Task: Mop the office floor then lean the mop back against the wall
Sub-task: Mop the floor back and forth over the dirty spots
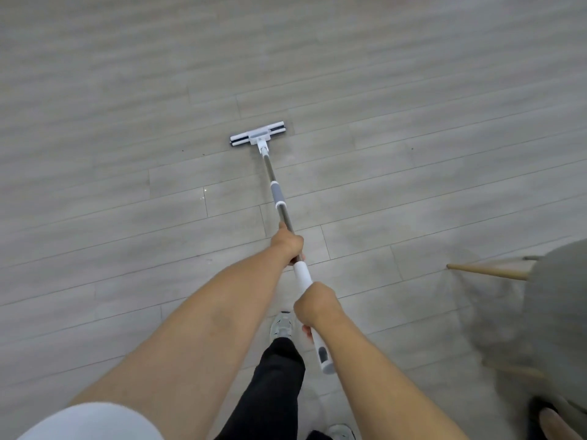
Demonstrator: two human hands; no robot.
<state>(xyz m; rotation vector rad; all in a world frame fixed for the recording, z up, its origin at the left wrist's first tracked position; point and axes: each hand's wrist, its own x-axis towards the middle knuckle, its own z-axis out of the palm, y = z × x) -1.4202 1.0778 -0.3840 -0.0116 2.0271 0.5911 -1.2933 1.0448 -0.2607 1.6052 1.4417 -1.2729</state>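
Two hands, left point(287, 243) and right point(315, 302), grip the mop point(277, 193).

Both arms reach forward and down. The left hand point(287, 242) leads, fingers curled round the mop handle point(302, 272); the right hand point(314, 304) grips it just behind.

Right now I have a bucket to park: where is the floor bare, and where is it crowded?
Bare floor lies beyond the mop head and along the left of the mop handle. Crowded: the right side, where a grey chair with wooden legs stands, and close in, where the left hand and right hand grip the handle.
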